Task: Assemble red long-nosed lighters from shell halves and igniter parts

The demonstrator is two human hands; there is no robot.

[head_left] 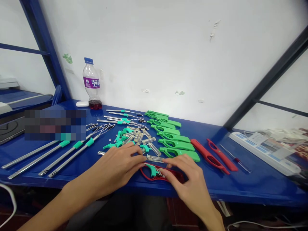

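Note:
A red lighter shell half (143, 175) lies in front of me near the table's front edge, with a teal trigger (152, 170) and small metal parts in it. My left hand (125, 162) is closed at the shell's left end, on a metal lighter tube (101, 153) whose far tip shows past the hand; most of the tube is hidden. My right hand (186, 176) grips the shell's right part, its thumb over the metal parts and its index finger along the far side. A clear fuel tank (154, 158) lies between the fingertips of both hands.
Several clear tanks (139, 137) and teal triggers (115, 144) lie piled behind. Green shells (179, 154) are lined up beyond, red shells (207, 154) and a screwdriver (237, 159) to the right. Metal tubes (69, 160), a bottle (92, 85) and a power strip (264, 154) also stand or lie around.

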